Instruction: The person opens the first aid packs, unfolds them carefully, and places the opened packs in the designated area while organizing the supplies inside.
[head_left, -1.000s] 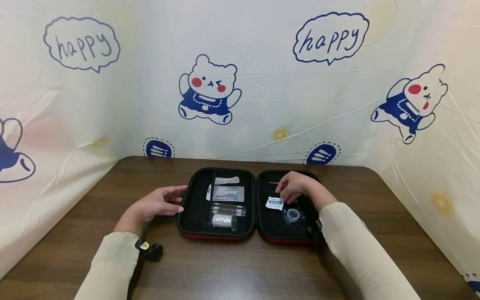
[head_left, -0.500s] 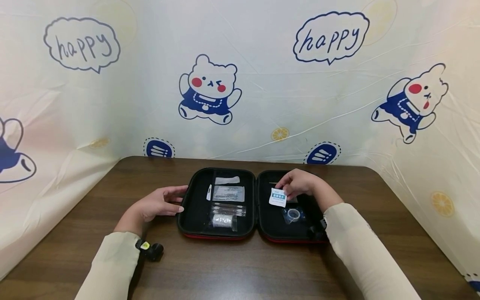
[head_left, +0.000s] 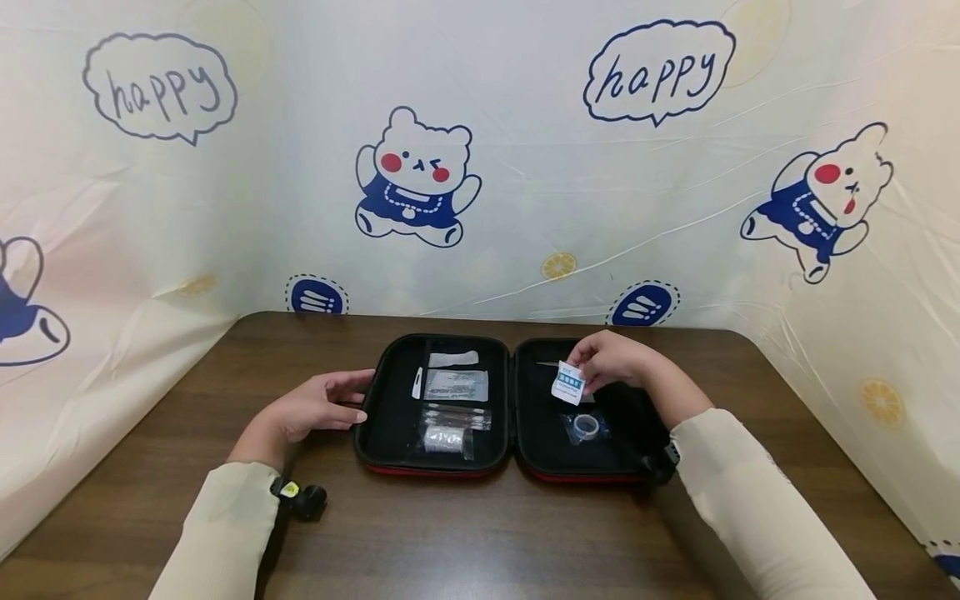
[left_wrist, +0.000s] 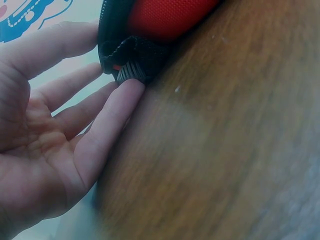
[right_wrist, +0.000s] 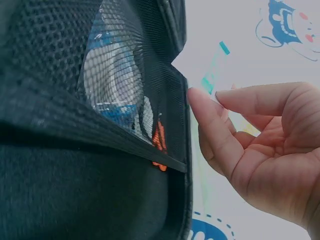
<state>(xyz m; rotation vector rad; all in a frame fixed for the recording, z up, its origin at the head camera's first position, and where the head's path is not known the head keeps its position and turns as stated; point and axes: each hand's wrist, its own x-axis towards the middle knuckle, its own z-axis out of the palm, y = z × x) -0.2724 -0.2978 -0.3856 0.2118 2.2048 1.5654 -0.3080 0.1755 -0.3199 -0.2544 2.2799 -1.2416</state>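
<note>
An unzipped black case [head_left: 390,437] with a red outer shell lies spread flat on the table. My left hand [head_left: 318,407] grips its left edge; in the left wrist view the thumb [left_wrist: 112,120] presses the zip side and the fingers touch the opposite side. Over the right half, my right hand [head_left: 615,365] pinches a small white-and-blue square sachet [head_left: 568,383] between thumb and fingers. The right wrist view shows the sachet [right_wrist: 216,67] nearly edge-on, beyond the fingertips. Below it a roll of tape [head_left: 586,427] in clear wrap sits behind mesh [right_wrist: 55,65].
The left half carries a white strip [head_left: 453,359], a flat packet [head_left: 457,386], a slim white item [head_left: 417,383], a pack of swabs [head_left: 457,417] and a wrapped bandage roll [head_left: 444,439]. Something orange [right_wrist: 159,145] shows in the right mesh pocket. A printed curtain [head_left: 525,192] hangs behind the table.
My right hand has lifted the sachet out of the case's right half, moving it up and slightly right. The left hand stays on the case's left edge.
</note>
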